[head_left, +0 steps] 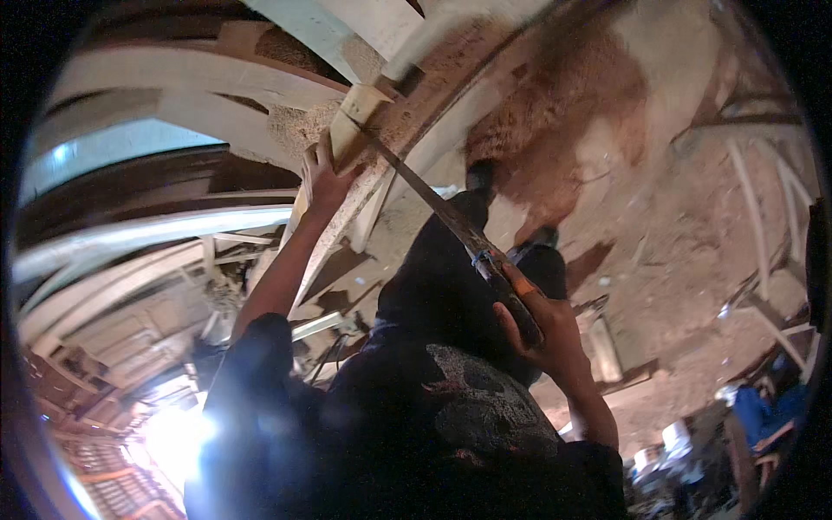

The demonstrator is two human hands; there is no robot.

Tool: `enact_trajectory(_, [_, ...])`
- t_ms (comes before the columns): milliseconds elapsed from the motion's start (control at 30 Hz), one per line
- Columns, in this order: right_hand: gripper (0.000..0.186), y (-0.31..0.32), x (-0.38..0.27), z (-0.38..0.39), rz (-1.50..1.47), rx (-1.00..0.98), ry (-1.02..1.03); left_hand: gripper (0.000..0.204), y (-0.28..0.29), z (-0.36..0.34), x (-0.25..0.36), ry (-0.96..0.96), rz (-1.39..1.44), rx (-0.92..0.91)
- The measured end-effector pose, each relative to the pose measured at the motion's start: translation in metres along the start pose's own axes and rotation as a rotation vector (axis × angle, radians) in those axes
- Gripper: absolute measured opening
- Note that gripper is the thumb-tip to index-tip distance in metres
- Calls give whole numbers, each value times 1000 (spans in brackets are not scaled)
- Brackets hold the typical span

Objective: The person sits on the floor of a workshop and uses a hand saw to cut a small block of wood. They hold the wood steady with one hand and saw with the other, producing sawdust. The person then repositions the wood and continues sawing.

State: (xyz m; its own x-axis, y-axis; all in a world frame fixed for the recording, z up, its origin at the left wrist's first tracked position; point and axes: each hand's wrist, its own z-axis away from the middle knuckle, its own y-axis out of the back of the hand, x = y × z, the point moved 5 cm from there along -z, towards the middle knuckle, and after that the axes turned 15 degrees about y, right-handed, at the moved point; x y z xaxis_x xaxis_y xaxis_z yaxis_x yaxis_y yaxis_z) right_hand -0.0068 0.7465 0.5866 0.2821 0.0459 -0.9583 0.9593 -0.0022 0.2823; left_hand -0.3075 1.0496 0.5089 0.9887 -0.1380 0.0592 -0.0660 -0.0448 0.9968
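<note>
A pale wooden block (348,143) lies on the wooden workbench (446,91) at the upper middle. My left hand (324,180) grips the block's near end, fingers wrapped over it. In my right hand (548,328) is the dark handle of a handsaw (438,206), fingers closed round it. The saw's narrow blade slants up and left, and its far end rests at a cut line across the block. Sawdust (299,127) lies beside the block.
Long pale planks (147,74) and beams fill the left side. Reddish earth ground (667,277) spreads to the right, with wood offcuts (604,347) on it. Blue cloth (763,416) and white containers (676,439) stand at the lower right.
</note>
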Motion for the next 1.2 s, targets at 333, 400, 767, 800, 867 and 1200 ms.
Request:
enact_trajectory(333, [42, 26, -93, -3, 266, -9, -137, 84, 7, -25, 2, -179, 288, -536])
enact_trajectory(400, [40, 16, -103, 5, 253, 16, -245, 85, -1, -28, 3, -258, 147, -522])
enact_trajectory(767, [35, -23, -113, -40, 271, 122, -94, 90, -49, -34, 18, -15, -146, -199])
enact_trajectory(800, [35, -26, -111, -42, 284, 126, -76, 92, -40, -40, 23, -47, -144, -208])
enact_trajectory(867, [37, -33, -109, -47, 285, 121, -58, 105, -42, -53, 23, -4, 44, -278])
enact_trajectory(1200, [40, -38, -126, -37, 277, 42, -199, 107, -93, -69, -3, 0, 145, -228])
